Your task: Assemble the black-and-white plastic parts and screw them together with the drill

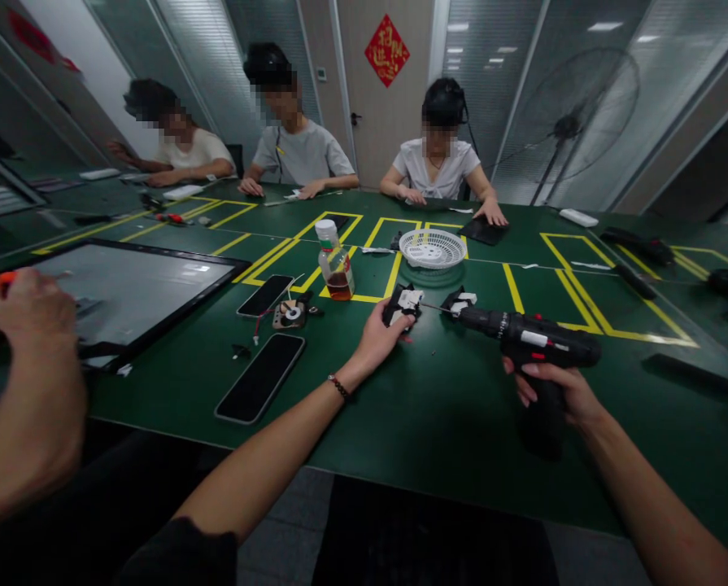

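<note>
My left hand (381, 335) grips a small black and white part (403, 307) above the green table. In my right hand (559, 389) is a black power drill (543, 340), held by its handle and pointing left. The thin bit of the drill reaches the right side of the held part; whether it touches a screw is too small to tell. Just behind the drill's front end lies a second black and white part (459, 302).
A bottle (337, 273) stands behind my left hand, near a white basket (433, 249). Two phones (261, 378) (266, 295) and a small fan unit (290, 314) lie to the left. A neighbour's hand (31, 305) is above a framed panel (150, 285). Three people sit opposite.
</note>
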